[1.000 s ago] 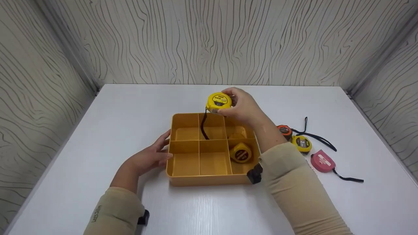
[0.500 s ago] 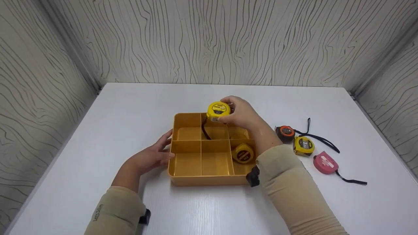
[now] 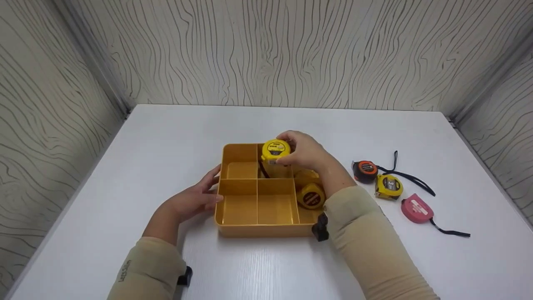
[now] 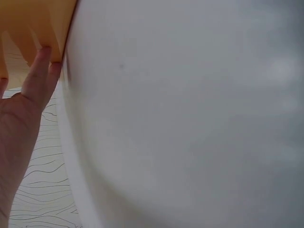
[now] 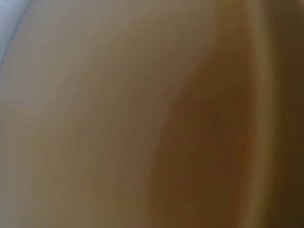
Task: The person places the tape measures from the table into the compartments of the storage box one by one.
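A yellow tape measure [image 3: 275, 151] is pinched in the right hand [image 3: 308, 153], over the back middle compartment of a mustard-coloured divided box [image 3: 266, 230]; its black strap hangs into that compartment. Fingers of the left hand [image 3: 189, 204] touch the box's left wall; the left wrist view has the left hand [image 4: 21, 123] with fingertips against the box [image 4: 28, 28]. Another yellow tape measure [image 3: 311, 196] lies in the front right compartment. Something yellow [image 3: 306, 174] shows in the back right one, partly hidden by the right hand. The right wrist view is a blur of the box [image 5: 204, 142].
Right of the box lie a black and orange tape measure [image 3: 365, 171], a yellow one [image 3: 389, 186] and a pink one [image 3: 417, 208], with black straps. The white table [image 3: 258, 266] is bounded by wood-patterned panels [image 3: 266, 54] at the back and sides.
The right hand has lowered the yellow tape measure towards the back middle compartment, and more of its strap is inside. The left hand stays against the box.
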The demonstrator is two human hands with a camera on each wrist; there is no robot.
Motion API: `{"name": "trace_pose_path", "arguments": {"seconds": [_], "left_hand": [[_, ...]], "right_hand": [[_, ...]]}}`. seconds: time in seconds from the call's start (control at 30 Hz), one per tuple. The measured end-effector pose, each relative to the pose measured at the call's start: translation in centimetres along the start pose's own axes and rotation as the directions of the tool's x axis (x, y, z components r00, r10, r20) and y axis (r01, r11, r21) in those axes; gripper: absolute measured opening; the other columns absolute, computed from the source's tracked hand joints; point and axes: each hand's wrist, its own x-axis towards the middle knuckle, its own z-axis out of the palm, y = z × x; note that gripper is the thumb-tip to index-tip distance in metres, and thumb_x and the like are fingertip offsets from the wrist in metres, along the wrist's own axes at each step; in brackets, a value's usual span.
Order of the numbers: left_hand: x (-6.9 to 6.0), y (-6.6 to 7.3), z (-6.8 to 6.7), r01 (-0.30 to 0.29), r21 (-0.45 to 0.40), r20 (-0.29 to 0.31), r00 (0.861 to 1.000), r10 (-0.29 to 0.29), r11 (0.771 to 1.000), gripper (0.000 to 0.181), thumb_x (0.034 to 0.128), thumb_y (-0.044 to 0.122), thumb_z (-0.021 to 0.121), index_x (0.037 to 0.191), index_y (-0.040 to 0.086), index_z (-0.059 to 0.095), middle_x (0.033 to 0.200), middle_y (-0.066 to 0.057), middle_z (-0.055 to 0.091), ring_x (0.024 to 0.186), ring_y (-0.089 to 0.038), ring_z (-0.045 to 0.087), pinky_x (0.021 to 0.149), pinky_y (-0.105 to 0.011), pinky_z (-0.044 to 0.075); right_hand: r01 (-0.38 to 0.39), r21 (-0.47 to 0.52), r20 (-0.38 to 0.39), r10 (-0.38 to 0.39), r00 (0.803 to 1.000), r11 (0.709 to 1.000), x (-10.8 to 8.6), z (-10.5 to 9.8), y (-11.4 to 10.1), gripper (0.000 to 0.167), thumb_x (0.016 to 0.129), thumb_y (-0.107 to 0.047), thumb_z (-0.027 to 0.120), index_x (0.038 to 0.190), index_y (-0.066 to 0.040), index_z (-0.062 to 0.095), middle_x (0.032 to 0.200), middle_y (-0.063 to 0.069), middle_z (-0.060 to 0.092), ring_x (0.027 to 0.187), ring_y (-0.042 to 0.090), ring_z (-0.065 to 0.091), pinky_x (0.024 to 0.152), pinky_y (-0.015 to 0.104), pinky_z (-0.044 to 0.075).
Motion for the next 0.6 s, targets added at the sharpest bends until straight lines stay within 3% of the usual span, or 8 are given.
{"name": "trace_pose_path", "arguments": {"seconds": [0.27, 0.6], "left_hand": [[-0.2, 0.1, 0.0, -0.001, 0.011, -0.002, 1.0, 0.001, 1.0, 0.085, 0.0813, 0.019, 0.067, 0.141, 0.049, 0.014, 0.151, 0.004, 0.015, 0.134, -0.023, 0.025, 0.104, -0.042, 0.032], [-0.1, 0.2, 0.1, 0.017, 0.039, -0.029, 0.999, -0.016, 0.999, 0.088, 0.0755, 0.027, 0.073, 0.139, 0.052, 0.017, 0.15, 0.006, 0.017, 0.134, -0.021, 0.026, 0.104, -0.042, 0.032]], "right_hand": [[0.031, -0.023, -0.022, -0.031, 0.999, 0.999, 0.2, -0.8, -1.4, 0.059, 0.072, -0.021, 0.077, 0.123, -0.012, 0.05, 0.118, 0.002, 0.053, 0.115, 0.019, 0.049, 0.094, 0.032, 0.043], [0.027, -0.009, -0.011, -0.027, 1.0, 1.0, 0.6, -1.4, -2.1, 0.062, 0.071, -0.02, 0.078, 0.125, -0.013, 0.048, 0.119, 0.002, 0.052, 0.114, 0.018, 0.049, 0.093, 0.032, 0.045]]}}
